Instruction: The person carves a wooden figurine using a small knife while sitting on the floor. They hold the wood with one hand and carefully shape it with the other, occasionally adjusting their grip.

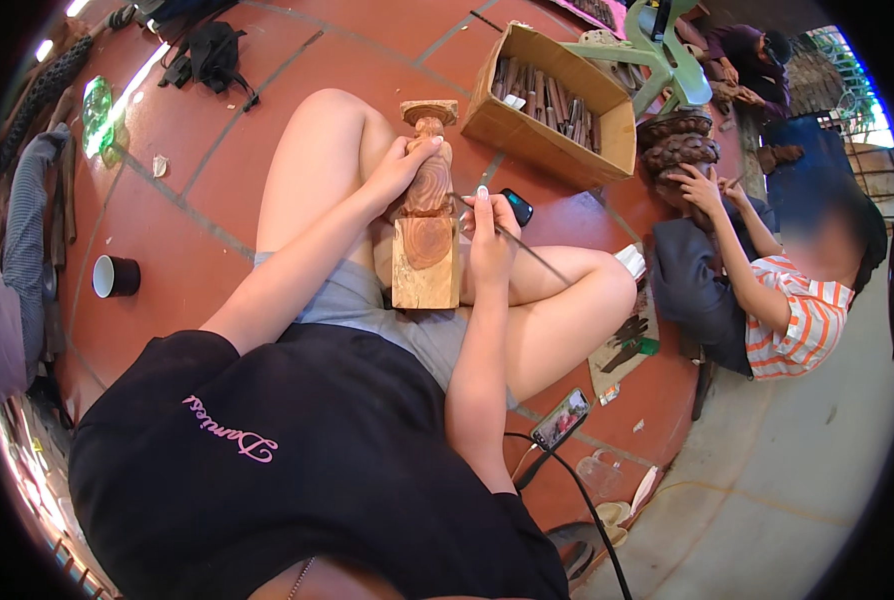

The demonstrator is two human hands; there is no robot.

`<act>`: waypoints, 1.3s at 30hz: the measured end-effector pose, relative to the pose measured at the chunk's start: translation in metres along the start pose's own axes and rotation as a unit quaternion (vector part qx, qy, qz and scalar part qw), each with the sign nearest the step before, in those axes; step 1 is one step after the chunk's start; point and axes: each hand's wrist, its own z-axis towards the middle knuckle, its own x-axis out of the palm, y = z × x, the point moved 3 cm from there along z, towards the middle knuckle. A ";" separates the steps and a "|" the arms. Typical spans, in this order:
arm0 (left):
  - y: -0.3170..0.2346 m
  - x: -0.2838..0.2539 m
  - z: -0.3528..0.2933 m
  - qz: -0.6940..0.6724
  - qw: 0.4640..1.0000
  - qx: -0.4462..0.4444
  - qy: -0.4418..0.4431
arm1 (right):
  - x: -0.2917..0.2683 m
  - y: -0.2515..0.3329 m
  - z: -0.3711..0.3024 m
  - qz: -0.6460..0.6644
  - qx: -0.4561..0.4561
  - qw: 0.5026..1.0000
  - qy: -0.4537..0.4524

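Note:
Upright between my crossed legs stands a carved wooden post (pixel 427 250), with a square block at its lower end, a rounded grained middle and a flat cap on top. My left hand (pixel 397 174) is closed around its upper part, thumb against the front. On the post's right side, my right hand (pixel 490 228) pinches a thin dark rod-like tool (pixel 535 252). The rod's long end slants down to the right over my leg. Its other end is close to the wood, but I cannot tell whether it touches.
A cardboard box (pixel 477 112) of wooden-handled tools stands ahead. A dark phone (pixel 517 207) lies beyond my right hand. At right, a co-worker (pixel 802 310) handles a dark carved piece (pixel 679 150). A dark cup (pixel 117 276) lies left; a lit phone (pixel 561 419) sits at lower right beside a cable.

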 end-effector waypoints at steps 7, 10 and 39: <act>-0.007 0.002 -0.005 0.016 1.000 -0.011 -0.007 | -0.001 0.003 -0.002 0.032 0.014 0.999 0.007; -0.006 0.002 -0.005 0.004 1.000 -0.006 -0.003 | 0.003 0.006 0.000 0.003 0.008 1.000 0.010; -0.017 -0.003 -0.010 -0.153 0.981 -0.103 0.051 | -0.003 0.001 0.003 0.004 -0.051 0.999 -0.011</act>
